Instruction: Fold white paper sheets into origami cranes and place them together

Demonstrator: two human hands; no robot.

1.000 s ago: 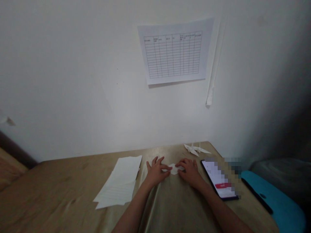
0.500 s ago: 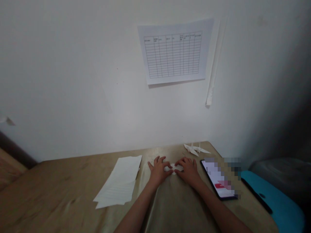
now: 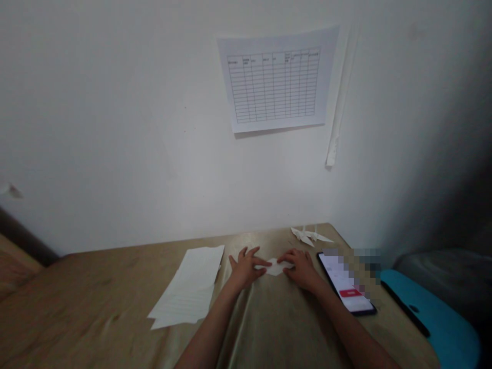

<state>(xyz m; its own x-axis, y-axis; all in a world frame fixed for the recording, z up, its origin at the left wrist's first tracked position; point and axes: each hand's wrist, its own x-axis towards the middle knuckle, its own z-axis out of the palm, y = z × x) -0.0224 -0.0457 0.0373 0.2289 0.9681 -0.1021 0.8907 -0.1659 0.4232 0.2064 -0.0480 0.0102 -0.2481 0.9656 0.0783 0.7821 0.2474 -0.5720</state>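
One folded white paper piece [image 3: 275, 267]: flat on the table [image 3: 96, 277], between your hands; exact fold shape too small to tell.
Left hand [image 3: 246, 269]: open, not clenched, fingertips on the piece's left end.
Right hand [image 3: 302, 269]: open, fingertips on its right end.
Slip risk: sheeny cloth top; uneven pressure could skate the piece or skew a crease.
Knock risk: a wide right-hand swing could catch the paper cranes [image 3: 310, 236] or phone [image 3: 346, 282].
Stack risk: a wide left-hand swing could shift the paper sheets [image 3: 184, 289].

A white wall [image 3: 134, 123] above a tan-covered table [image 3: 96, 277]
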